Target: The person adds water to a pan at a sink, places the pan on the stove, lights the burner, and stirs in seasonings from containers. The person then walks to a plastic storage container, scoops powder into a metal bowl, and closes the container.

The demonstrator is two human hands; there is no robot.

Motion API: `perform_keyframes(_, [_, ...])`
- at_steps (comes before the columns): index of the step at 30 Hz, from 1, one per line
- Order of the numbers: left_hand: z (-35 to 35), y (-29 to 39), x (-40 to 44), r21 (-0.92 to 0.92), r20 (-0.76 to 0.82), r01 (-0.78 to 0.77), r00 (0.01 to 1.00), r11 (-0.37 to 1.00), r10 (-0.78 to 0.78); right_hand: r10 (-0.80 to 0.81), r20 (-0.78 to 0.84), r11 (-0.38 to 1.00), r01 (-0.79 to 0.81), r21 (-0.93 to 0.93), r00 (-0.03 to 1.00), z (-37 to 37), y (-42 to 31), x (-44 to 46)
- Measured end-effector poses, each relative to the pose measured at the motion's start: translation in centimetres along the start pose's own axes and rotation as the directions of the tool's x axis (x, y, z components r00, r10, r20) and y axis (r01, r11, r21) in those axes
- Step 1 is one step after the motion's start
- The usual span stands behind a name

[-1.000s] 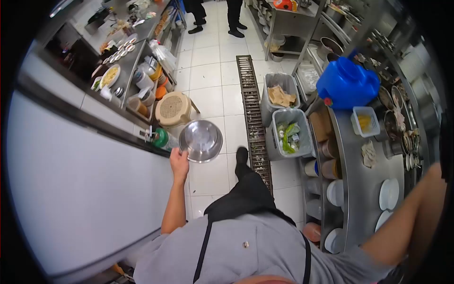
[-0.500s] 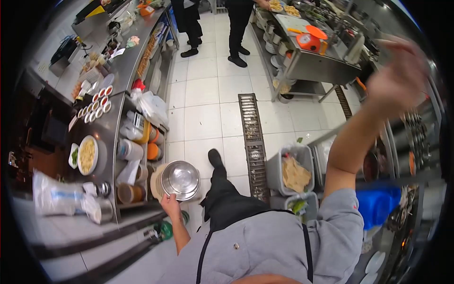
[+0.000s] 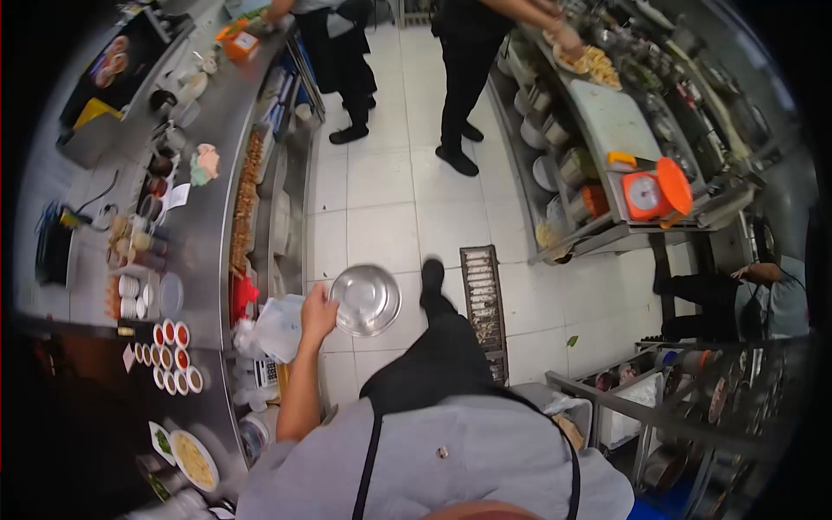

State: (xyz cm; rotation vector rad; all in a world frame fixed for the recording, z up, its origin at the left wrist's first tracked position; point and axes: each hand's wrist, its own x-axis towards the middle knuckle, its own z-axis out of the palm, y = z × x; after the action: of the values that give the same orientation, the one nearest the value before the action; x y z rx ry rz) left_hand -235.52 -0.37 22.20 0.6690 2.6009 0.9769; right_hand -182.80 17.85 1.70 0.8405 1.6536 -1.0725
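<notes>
My left hand (image 3: pixel 319 314) grips the rim of a round, shiny metal bowl (image 3: pixel 367 300), its fingers closed at the bowl's left edge. The bowl hangs over the tiled floor, its inside facing up with nothing visible in it. To the left of this hand, a plastic bag (image 3: pixel 279 328) sits at the edge of the steel counter (image 3: pixel 217 199). My right hand is out of view.
Sauce cups (image 3: pixel 178 357) and an oval dish of food (image 3: pixel 194 459) stand on the left counter. An orange scale (image 3: pixel 643 195) tops the right table. Two people work ahead; another person (image 3: pixel 763 299) is at far right. A drain grate (image 3: pixel 483 295) crosses the floor.
I have moved forward along the aisle, bowl still in my left hand. My right arm, raised before, has left the view. A person at far right now shows.
</notes>
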Motion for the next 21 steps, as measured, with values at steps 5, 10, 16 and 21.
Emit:
perform_keyframes(5, [5.4,4.6,15.2,0.156,0.081,0.080,0.992,0.984,-0.094,-0.180,-0.296,0.983,0.158,-0.098,0.938,-24.0,-11.5,3.6])
perform_keyframes(10, [7.3,9.6,31.1,-0.074,0.004,0.297,0.955,0.952,-0.297,-0.270,-0.695,0.946,0.049,-0.320,0.666,-59.3,-27.9,4.0])
perform_keyframes(16, [9.0,15.5,55.5,-0.101,0.047,0.102,0.994,0.990,-0.098,-0.618,-0.784,0.695,0.511,-0.505,0.066,-83.8,-51.2,-3.8])
perform_keyframes(21, [12.9,23.4,78.4,0.030,0.127,-0.058,0.990,0.998,0.054,-0.586,-0.801,0.633,0.686,-0.359,0.122,-91.3,-60.4,-4.0])
